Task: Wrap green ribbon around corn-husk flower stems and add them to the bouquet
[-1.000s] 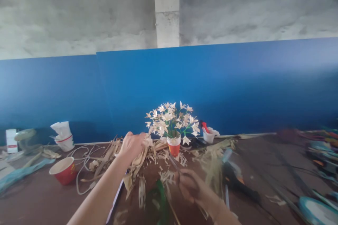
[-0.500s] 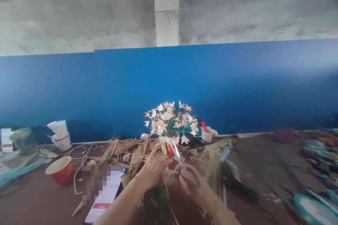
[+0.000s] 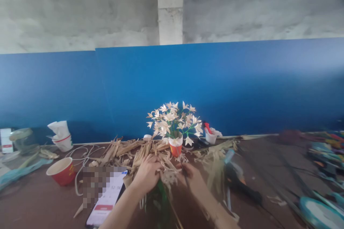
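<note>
My left hand (image 3: 146, 173) is closed around a bunch of dry straw-coloured husk strips (image 3: 168, 175) in the middle of the brown table. My right hand (image 3: 192, 175) is closed right beside it, gripping what look like scissors whose thin dark blades (image 3: 180, 162) point up towards the far side. Just beyond both hands stands a small orange and white cup (image 3: 176, 146) holding a bouquet of cream paper-like flowers (image 3: 174, 120). Green stems (image 3: 161, 204) lie below my left hand.
A pile of loose husks (image 3: 129, 150) spreads left of the cup. A phone (image 3: 106, 200) lies at the near left, a red paper cup (image 3: 61, 171) and white cable (image 3: 83, 157) farther left. A black glue gun (image 3: 242, 182) lies at the right before a blue wall panel.
My left hand pulled back from the husk pile at the far left to the table's middle and closed on strips. My right hand lowered the scissors beside it.
</note>
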Action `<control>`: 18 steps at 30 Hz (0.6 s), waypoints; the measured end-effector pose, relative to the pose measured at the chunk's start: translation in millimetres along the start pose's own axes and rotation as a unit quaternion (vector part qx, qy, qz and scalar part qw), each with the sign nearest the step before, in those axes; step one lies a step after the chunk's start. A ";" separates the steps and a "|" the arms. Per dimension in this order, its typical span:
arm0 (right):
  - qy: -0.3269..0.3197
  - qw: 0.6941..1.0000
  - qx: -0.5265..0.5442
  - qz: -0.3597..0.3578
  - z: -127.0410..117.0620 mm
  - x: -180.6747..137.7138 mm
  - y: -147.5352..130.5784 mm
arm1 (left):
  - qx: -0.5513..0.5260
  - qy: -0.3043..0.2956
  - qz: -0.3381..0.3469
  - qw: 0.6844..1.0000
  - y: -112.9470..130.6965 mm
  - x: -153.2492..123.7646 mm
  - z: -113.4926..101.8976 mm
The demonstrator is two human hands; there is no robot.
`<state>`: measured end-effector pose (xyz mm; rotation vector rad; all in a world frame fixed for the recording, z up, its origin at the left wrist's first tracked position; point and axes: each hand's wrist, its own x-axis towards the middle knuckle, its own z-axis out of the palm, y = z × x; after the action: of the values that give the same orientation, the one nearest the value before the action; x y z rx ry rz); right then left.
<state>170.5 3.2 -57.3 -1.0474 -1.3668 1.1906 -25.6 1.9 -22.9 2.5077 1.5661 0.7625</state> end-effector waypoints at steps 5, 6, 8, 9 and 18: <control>-0.013 1.000 0.007 0.008 7.4 -1.0 9.1 | 0.040 0.103 0.030 0.993 18.4 -8.6 2.7; -0.015 1.000 0.004 0.017 8.8 -1.3 11.1 | 0.044 0.111 0.040 0.992 21.0 -9.4 3.6; -0.012 0.999 -0.009 0.030 9.7 -1.6 14.0 | 0.051 0.120 0.052 0.990 22.5 -9.9 6.0; -0.005 0.999 -0.019 0.032 8.9 -1.7 14.8 | 0.057 0.118 0.055 0.990 21.3 -9.7 7.3; 0.075 0.984 -0.161 -0.022 -3.8 2.2 21.4 | 0.073 -0.063 0.011 0.995 -0.7 -7.7 8.4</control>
<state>173.9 8.9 -78.2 -1.2987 -1.4837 0.8565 -25.0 -2.8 -33.2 2.6208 1.6088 0.4971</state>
